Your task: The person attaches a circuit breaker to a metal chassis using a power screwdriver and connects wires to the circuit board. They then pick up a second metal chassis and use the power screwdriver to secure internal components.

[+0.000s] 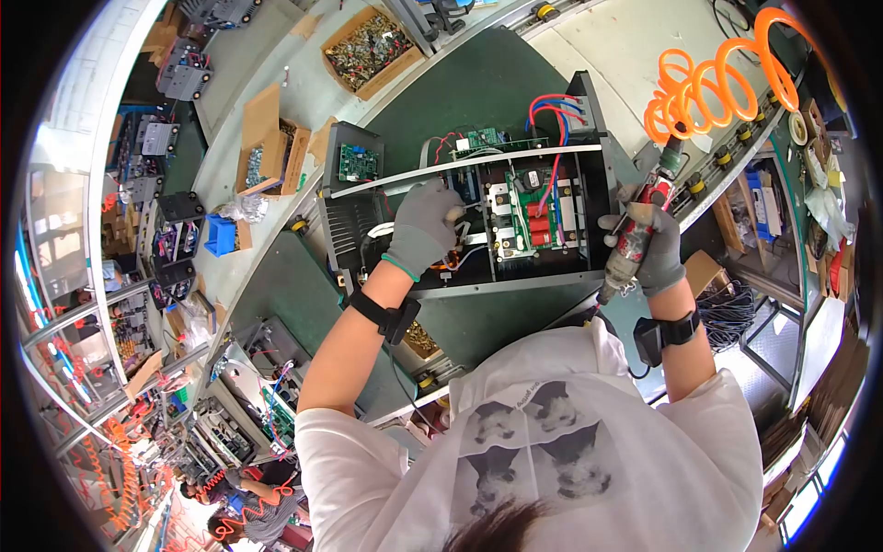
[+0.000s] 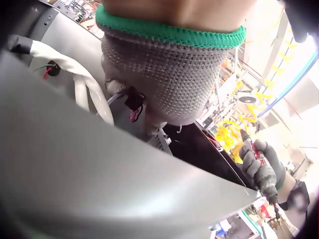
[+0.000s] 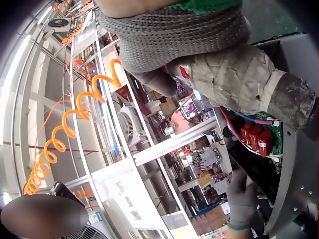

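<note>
A black metal chassis (image 1: 460, 287) with green circuit boards (image 1: 359, 163) and red components (image 1: 539, 225) lies on the dark green bench. My gloved left hand (image 1: 425, 230) reaches inside its left half; in the left wrist view the hand (image 2: 164, 79) is beside white sleeved cables (image 2: 89, 82), its fingertips mostly hidden. My gloved right hand (image 1: 658, 248) grips a red and grey air screwdriver (image 1: 630, 241) at the chassis's right side, its bit end toward my body. In the right wrist view the tool's taped body (image 3: 234, 79) shows under the hand (image 3: 174, 40).
An orange coiled hose (image 1: 717, 92) runs from the tool to the upper right. Cardboard boxes of small parts (image 1: 368, 51) and a blue bin (image 1: 220, 235) stand behind and left. Black cable coils (image 1: 736, 313) lie at right. Another person (image 1: 267, 506) is at lower left.
</note>
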`<action>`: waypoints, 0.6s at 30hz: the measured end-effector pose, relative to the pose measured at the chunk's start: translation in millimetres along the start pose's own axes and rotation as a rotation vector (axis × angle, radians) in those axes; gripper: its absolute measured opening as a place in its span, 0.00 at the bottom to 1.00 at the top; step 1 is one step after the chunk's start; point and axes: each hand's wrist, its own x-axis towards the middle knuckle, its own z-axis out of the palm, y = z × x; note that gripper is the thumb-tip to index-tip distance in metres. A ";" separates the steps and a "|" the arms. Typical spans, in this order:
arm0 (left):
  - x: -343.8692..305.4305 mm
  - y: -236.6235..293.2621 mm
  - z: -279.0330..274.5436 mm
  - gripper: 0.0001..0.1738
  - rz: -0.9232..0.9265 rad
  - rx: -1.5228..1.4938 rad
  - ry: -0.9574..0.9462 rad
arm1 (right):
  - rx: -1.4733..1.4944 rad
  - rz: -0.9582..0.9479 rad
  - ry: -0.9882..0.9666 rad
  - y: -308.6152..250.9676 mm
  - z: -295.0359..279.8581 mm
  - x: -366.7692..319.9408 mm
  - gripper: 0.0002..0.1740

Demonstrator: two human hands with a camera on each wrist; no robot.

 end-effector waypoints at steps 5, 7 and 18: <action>3.4 12.8 0.6 0.04 0.088 0.110 -0.010 | -0.018 -0.005 -0.001 1.3 1.2 1.4 0.16; 4.1 10.4 6.2 0.04 0.063 0.115 -0.007 | -0.016 -0.015 -0.017 2.5 0.4 1.3 0.17; 3.3 5.9 6.8 0.08 0.055 0.102 -0.005 | -0.086 -0.188 -0.234 -37.2 41.7 -4.9 0.17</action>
